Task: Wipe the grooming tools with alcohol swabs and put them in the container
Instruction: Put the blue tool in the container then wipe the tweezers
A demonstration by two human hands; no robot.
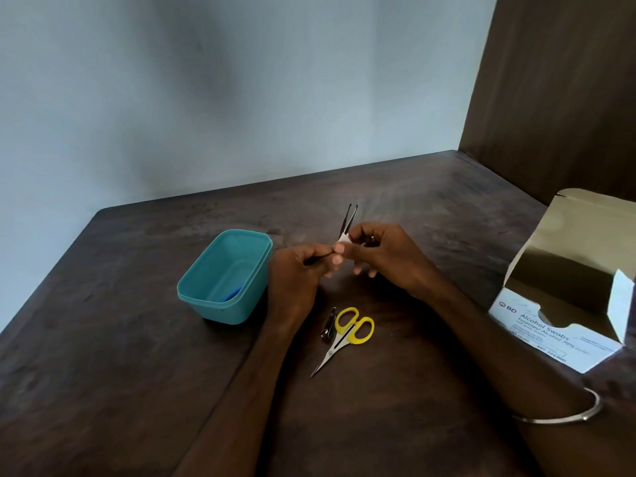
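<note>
**Two hands, one pair of tweezers, one swab**

Both forearms reach in from the bottom edge. Left hand (296, 270) pinches the tweezers (348, 220) by their closed end, tips pointing up. Right hand (378, 253) pinches one white swab (344, 238) around them. Below lie one pair of yellow-handled scissors (347, 333) and one nail clipper (328, 328), just beside each other. One teal container (225, 277) sits left; one open swab box (564, 297) right, on the table (103, 339).

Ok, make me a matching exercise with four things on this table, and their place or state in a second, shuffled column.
1. tweezers
2. scissors
3. swab box
4. container

A. open, at the table's right edge
B. lying flat near the nail clipper
C. holding one blue item
D. held up in both hands, tips apart

Pairs: 1-D, 2-B, 3-A, 4-C
</note>
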